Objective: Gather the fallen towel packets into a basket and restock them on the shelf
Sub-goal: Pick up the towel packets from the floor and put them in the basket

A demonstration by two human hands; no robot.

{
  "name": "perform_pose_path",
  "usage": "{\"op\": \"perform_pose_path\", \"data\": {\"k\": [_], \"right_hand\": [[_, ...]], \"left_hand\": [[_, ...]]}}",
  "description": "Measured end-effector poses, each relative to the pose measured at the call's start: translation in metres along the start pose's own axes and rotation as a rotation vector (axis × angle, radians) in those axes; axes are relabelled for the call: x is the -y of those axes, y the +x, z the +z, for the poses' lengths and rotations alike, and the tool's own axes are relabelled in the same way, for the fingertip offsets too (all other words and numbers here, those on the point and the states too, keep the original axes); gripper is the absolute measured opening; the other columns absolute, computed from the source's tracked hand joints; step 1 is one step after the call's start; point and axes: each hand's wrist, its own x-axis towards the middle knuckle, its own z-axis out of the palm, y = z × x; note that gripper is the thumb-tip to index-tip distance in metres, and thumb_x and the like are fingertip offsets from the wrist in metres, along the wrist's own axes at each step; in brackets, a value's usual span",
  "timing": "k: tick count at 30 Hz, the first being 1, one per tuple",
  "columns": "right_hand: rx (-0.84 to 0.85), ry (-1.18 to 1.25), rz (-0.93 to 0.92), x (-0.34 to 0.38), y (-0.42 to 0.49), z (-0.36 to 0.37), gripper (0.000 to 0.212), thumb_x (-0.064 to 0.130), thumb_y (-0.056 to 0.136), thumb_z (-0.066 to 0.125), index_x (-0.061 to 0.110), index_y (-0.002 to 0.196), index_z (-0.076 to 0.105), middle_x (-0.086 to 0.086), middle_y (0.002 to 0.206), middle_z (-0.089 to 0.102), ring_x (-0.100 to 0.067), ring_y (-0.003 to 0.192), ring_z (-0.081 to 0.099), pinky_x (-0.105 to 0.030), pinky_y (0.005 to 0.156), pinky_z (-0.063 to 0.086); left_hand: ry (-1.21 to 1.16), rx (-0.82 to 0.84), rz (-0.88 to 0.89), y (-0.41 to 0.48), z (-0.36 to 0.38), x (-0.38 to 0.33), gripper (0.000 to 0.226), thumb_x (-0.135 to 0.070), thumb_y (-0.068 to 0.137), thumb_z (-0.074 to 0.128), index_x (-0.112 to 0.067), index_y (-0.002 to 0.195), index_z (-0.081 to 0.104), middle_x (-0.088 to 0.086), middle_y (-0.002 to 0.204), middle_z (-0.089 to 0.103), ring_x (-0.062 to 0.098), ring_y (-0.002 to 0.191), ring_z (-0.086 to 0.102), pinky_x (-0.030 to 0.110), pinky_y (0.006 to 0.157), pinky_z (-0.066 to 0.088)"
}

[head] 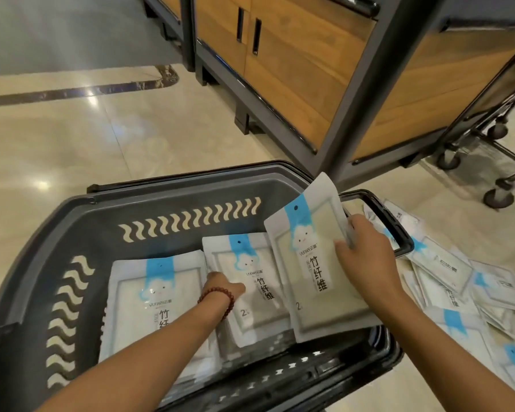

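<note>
My right hand (366, 257) pinches the held packet (309, 272) by its right edge, thumb flat on the front and fingers wrapped behind. The packet tilts over the basket (161, 191) at about 3 o'clock of its well, its lower corner overlapping the near rim. My left hand (223, 285) reaches down into the basket's middle and rests against the left edge of the middle packet (256, 295). Its fingers are hidden from me, so I cannot tell whether they grip or only touch. A bead bracelet (217, 300) sits on that wrist. The left packet (161, 292) lies flat at 9 o'clock of the middle one, just beside it. On the floor (72, 138) at 3 o'clock of the basket, the loose packets (458, 292) lie in an overlapping heap. The wood-panelled shelf unit (295, 69) stands at 12 to 1 o'clock, and a trolley (498, 197) on castors at 2 o'clock.
</note>
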Motion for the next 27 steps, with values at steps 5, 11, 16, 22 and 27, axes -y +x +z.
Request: {"op": "perform_pose_path", "data": {"k": [5, 11, 16, 22, 27], "right_hand": [[-0.021, 0.047, -0.040, 0.013, 0.004, 0.006, 0.014, 0.009, 0.085, 0.056, 0.013, 0.096, 0.049, 0.002, 0.085, 0.054, -0.018, 0.076, 0.051, -0.029, 0.057, 0.039], [0.182, 0.246, 0.121, 0.028, 0.014, 0.056, 0.018, 0.014, 0.085, 0.063, 0.015, 0.100, 0.053, 0.004, 0.092, 0.056, -0.020, 0.090, 0.058, -0.038, 0.077, 0.051], [0.252, -0.112, 0.210, 0.028, 0.019, 0.095, 0.024, 0.010, 0.086, 0.059, 0.001, 0.107, 0.053, -0.016, 0.113, 0.055, -0.030, 0.100, 0.055, -0.035, 0.078, 0.045], [0.590, -0.425, -0.246, 0.065, -0.015, 0.141, 0.064, 0.034, 0.089, 0.056, 0.017, 0.144, 0.028, -0.009, 0.152, 0.023, -0.030, 0.137, 0.025, -0.040, 0.109, 0.031], [0.857, -0.635, -0.546, 0.086, -0.042, 0.183, 0.048, 0.021, 0.088, 0.056, 0.012, 0.133, 0.043, -0.008, 0.144, 0.033, -0.029, 0.131, 0.033, -0.044, 0.097, 0.043]], "left_hand": [[0.281, -0.031, 0.252, -0.022, -0.047, -0.012, 0.052, -0.029, 0.085, 0.063, -0.009, 0.130, 0.047, 0.010, 0.130, 0.053, 0.024, 0.114, 0.053, 0.028, 0.087, 0.043], [0.372, -0.411, 0.574, -0.061, -0.141, 0.008, 0.047, -0.030, 0.085, 0.062, -0.019, 0.130, 0.052, 0.002, 0.131, 0.055, 0.020, 0.118, 0.052, 0.033, 0.097, 0.042], [0.668, -0.618, 0.531, -0.072, -0.199, 0.051, 0.063, -0.030, 0.080, 0.067, -0.008, 0.135, 0.045, 0.013, 0.135, 0.049, 0.030, 0.125, 0.044, 0.041, 0.105, 0.037], [1.003, -0.671, 0.381, -0.080, -0.220, 0.086, 0.080, -0.028, 0.080, 0.064, -0.004, 0.145, 0.024, 0.013, 0.155, 0.015, 0.030, 0.140, 0.017, 0.044, 0.105, 0.032], [0.984, -0.668, 0.368, -0.077, -0.221, 0.099, 0.076, -0.011, 0.088, 0.052, -0.003, 0.149, 0.008, 0.012, 0.157, -0.004, 0.028, 0.145, 0.000, 0.037, 0.113, 0.025]]}}
